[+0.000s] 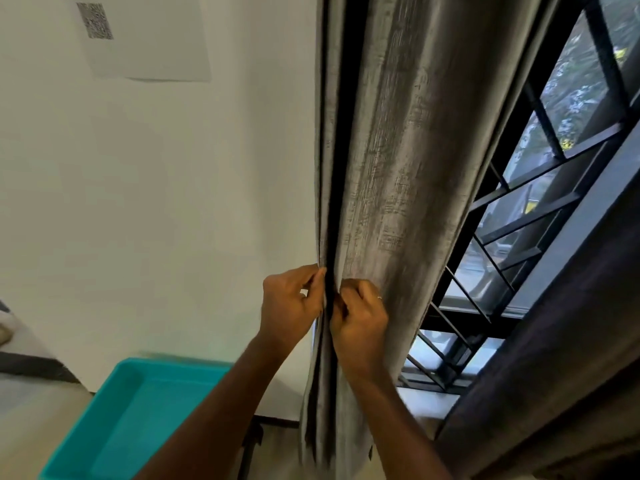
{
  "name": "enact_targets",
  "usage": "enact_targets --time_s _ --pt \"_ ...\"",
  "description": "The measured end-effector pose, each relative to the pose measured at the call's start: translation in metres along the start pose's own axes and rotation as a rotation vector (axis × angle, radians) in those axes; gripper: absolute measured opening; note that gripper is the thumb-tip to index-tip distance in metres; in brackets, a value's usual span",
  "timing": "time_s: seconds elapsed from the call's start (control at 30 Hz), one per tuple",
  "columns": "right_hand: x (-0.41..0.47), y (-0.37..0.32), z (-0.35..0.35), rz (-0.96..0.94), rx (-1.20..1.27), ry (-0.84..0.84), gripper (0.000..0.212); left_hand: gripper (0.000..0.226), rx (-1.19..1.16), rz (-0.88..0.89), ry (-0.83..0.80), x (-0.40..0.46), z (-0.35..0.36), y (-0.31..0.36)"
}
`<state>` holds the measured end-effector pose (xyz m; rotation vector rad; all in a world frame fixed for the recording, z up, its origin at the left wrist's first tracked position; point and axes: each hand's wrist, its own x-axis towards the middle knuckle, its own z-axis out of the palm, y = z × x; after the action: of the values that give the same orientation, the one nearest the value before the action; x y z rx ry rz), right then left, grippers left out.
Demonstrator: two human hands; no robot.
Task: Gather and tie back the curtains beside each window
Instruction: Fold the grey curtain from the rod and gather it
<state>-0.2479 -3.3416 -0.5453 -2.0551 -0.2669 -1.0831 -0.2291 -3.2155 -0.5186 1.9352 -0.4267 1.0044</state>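
Note:
A grey textured curtain (398,174) hangs in folds beside the window (540,216), gathered towards the white wall. My left hand (291,303) pinches the curtain's left edge fold at about waist height. My right hand (360,315), with a ring on one finger, grips the neighbouring fold right beside it, fingers curled into the dark gap between the folds. Both hands nearly touch. No tie-back shows in the frame.
A teal plastic tray (138,420) sits low at the left, under my left forearm. Black metal bars cover the window. A second dark curtain (554,386) hangs at the right. A sheet with a code pattern (145,39) is stuck on the wall.

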Motion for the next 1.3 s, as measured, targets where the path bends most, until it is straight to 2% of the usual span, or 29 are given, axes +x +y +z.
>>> enact_targets --time_s 0.17,0.2,0.27,0.37,0.4,0.43,0.5,0.57,0.67,0.77,0.83,0.93,1.03,1.13,1.2,1.3 --pt "0.000 -0.002 0.010 0.072 -0.036 -0.101 0.030 0.022 -0.042 0.006 -0.058 -0.002 0.003 0.006" --pt "0.000 -0.003 0.012 0.092 -0.043 -0.133 0.027 0.026 -0.042 0.012 -0.063 -0.001 0.003 0.007" --pt "-0.001 -0.006 0.014 0.126 -0.054 -0.178 0.007 0.029 -0.041 0.014 -0.054 0.002 0.002 0.007" --pt "-0.002 -0.013 0.013 0.163 -0.065 -0.272 0.018 0.028 -0.036 0.021 -0.044 0.005 -0.001 0.005" --pt "-0.004 -0.012 0.014 0.104 -0.067 -0.248 0.012 0.028 -0.031 0.030 -0.048 0.006 -0.001 0.005" --pt "-0.004 -0.014 0.015 0.143 0.000 -0.201 0.007 0.028 -0.027 0.038 -0.057 0.007 -0.001 0.005" --pt "-0.002 -0.017 0.018 0.246 0.110 -0.153 0.029 0.027 -0.014 0.035 -0.082 0.008 -0.001 0.004" --pt "-0.001 -0.012 0.019 0.195 0.103 -0.177 0.033 0.031 0.016 0.003 -0.091 0.011 -0.001 -0.001" --pt "0.001 0.003 0.008 -0.047 0.023 -0.233 0.017 0.035 0.022 -0.032 -0.103 0.014 0.000 -0.010" --pt "0.004 0.019 -0.019 -0.146 -0.016 -0.090 0.011 0.040 -0.004 -0.049 -0.072 0.016 0.001 -0.013" --pt "0.004 0.027 -0.044 -0.032 -0.034 0.064 0.007 0.038 -0.023 -0.075 -0.056 0.017 0.003 -0.016" --pt "0.013 0.040 -0.067 0.193 -0.052 0.214 0.025 0.031 -0.043 -0.101 -0.039 0.018 0.007 -0.021" --pt "0.019 0.047 -0.066 0.294 0.020 0.233 0.038 0.031 -0.041 -0.098 -0.041 0.018 0.014 -0.021" --pt "0.021 0.055 -0.055 0.336 0.003 0.249 0.020 0.032 -0.055 -0.123 -0.064 0.016 0.021 -0.021" --pt "0.017 0.052 -0.044 0.273 -0.052 0.222 0.004 0.032 -0.072 -0.139 -0.072 0.014 0.024 -0.020" --pt "0.004 0.041 -0.028 0.014 -0.096 0.044 0.006 0.037 -0.058 -0.103 -0.049 0.014 0.028 -0.016"
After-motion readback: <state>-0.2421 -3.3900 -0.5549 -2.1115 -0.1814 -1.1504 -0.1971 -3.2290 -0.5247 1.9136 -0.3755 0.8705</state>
